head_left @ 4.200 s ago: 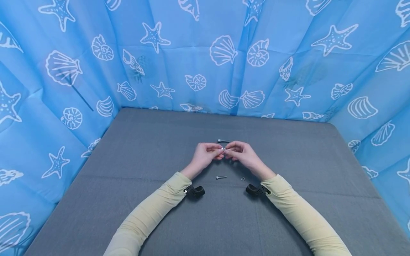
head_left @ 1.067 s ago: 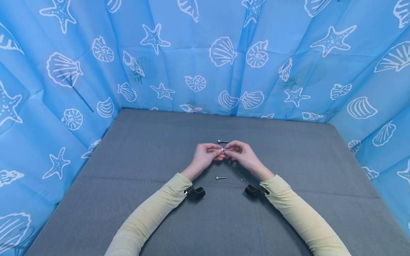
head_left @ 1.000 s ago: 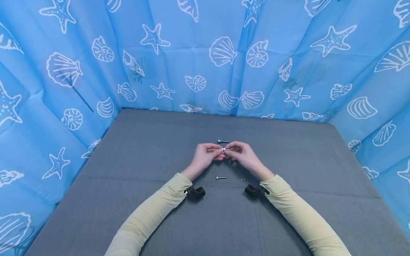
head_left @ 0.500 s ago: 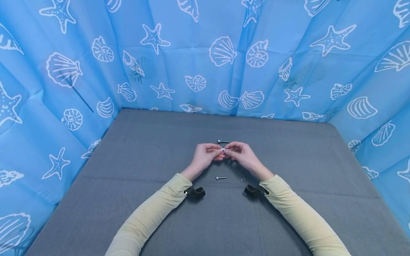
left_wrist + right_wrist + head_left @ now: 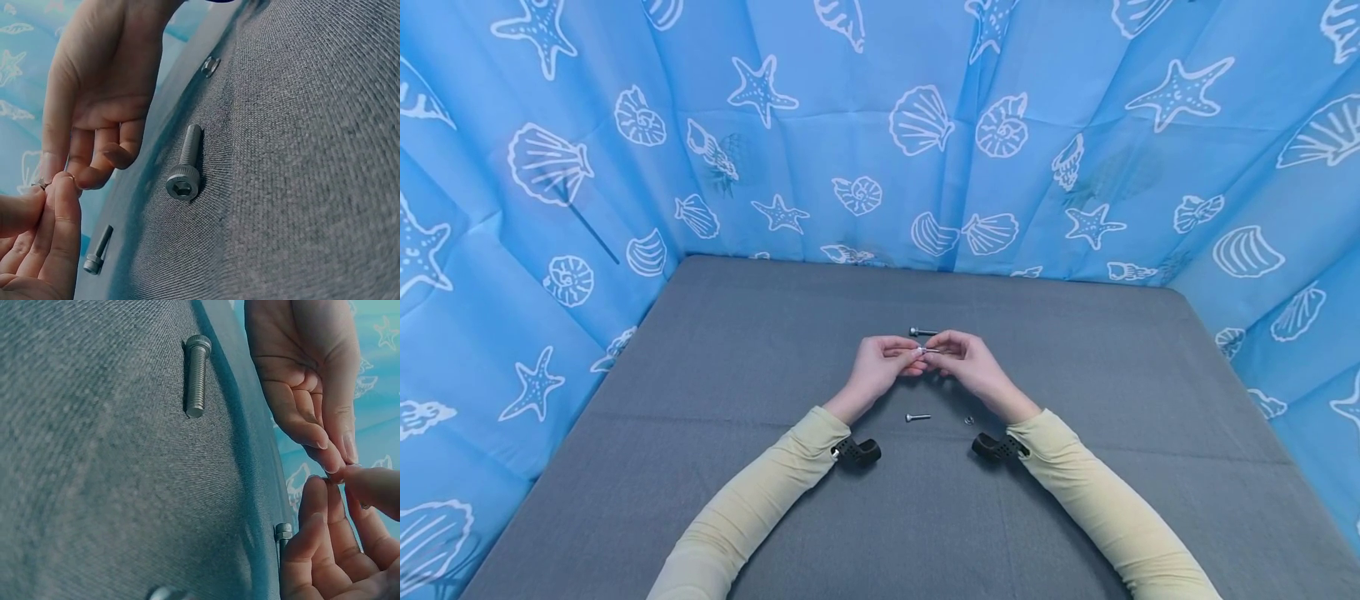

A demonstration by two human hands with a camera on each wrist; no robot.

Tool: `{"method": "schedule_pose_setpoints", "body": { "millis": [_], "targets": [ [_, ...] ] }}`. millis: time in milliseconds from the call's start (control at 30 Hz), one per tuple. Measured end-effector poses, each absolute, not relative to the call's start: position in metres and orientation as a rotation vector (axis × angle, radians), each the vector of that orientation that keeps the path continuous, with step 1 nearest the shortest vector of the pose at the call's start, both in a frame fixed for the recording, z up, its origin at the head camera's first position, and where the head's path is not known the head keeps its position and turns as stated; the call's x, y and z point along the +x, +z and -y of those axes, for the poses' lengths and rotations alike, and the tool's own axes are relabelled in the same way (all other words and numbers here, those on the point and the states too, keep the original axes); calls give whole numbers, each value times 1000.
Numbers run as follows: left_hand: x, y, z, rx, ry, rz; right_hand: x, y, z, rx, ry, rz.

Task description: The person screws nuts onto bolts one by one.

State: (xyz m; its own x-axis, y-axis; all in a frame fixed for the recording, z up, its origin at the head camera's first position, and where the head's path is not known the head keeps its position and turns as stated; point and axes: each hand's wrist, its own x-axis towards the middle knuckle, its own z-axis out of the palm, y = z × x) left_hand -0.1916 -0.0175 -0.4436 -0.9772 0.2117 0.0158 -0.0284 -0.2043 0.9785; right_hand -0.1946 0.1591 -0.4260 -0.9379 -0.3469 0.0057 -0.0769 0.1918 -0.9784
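Note:
Over the middle of the table my left hand (image 5: pixel 883 362) and right hand (image 5: pixel 966 360) meet fingertip to fingertip. Both pinch a small silvery bolt (image 5: pixel 922 350), mostly covered by thumbs and forefingers; I cannot tell whether a nut is on it. A glint of the metal shows by the left thumb tip in the left wrist view. Just behind the hands lies a socket-head bolt (image 5: pixel 922 332), with a hex nut (image 5: pixel 283 535) near its head. Nearer the body are another socket-head bolt (image 5: pixel 917 417) and, to its right, a loose nut (image 5: pixel 968 420).
A grey cloth covers the table (image 5: pixel 775 333). Blue curtains (image 5: pixel 850 125) with white shells and starfish hang behind and at both sides. Black wrist mounts (image 5: pixel 857 452) sit under the sleeve cuffs, close to the front bolt and the nut.
Both hands stay in the same place, keeping their pinch. Only the fingertips shift slightly, and the bright metal between them shows differently. The bolts and nut on the cloth stay put.

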Motion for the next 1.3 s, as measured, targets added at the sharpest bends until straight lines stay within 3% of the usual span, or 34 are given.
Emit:
{"method": "schedule_pose_setpoints", "body": {
  "millis": [767, 1000, 1300],
  "targets": [
    [-190, -442, 20, 232, 2277, -1889, -194, -428, -160, -350, -1765, -2268],
    [-183, -425, 23, 255, 2256, -1867, -194, -429, -160, -406, -1854, -2257],
    [-190, -443, 21, 226, 2262, -1886, -196, -430, -159, -363, -1763, -2333]
  ]
}}
